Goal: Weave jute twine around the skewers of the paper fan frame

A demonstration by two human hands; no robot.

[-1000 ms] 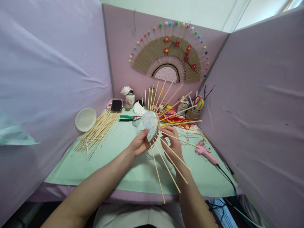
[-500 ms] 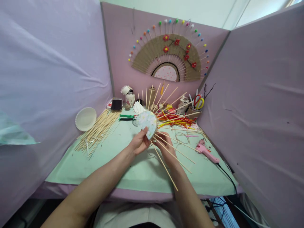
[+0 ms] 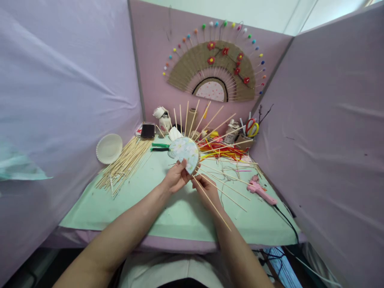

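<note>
A half-round piece covered in pale floral fabric (image 3: 182,151) is tilted up over the table, with several thin bamboo sticks (image 3: 214,141) fanning out from its curved edge. My left hand (image 3: 177,176) grips its lower straight side, thumb on the fabric face. Under the lowest sticks, close to the rim, my right hand (image 3: 207,191) is closed in a pinch. A thin grey-brown twine (image 3: 222,194) runs from the table toward this hand and seems to pass into its fingers, whose tips are partly hidden by the sticks.
Loose bamboo sticks (image 3: 126,164) and a white plate (image 3: 109,149) are at left. Green-handled pliers (image 3: 160,147) lie behind the fan piece. Red and yellow pipe cleaners (image 3: 228,151), scissors (image 3: 252,127) and a corded pink glue gun (image 3: 260,191) are at right. A decorated fan (image 3: 216,60) hangs behind.
My right hand has come down and slightly left from behind the sticks to the lowest one, fingers now pinched. The twine has shifted right. My left hand keeps its hold.
</note>
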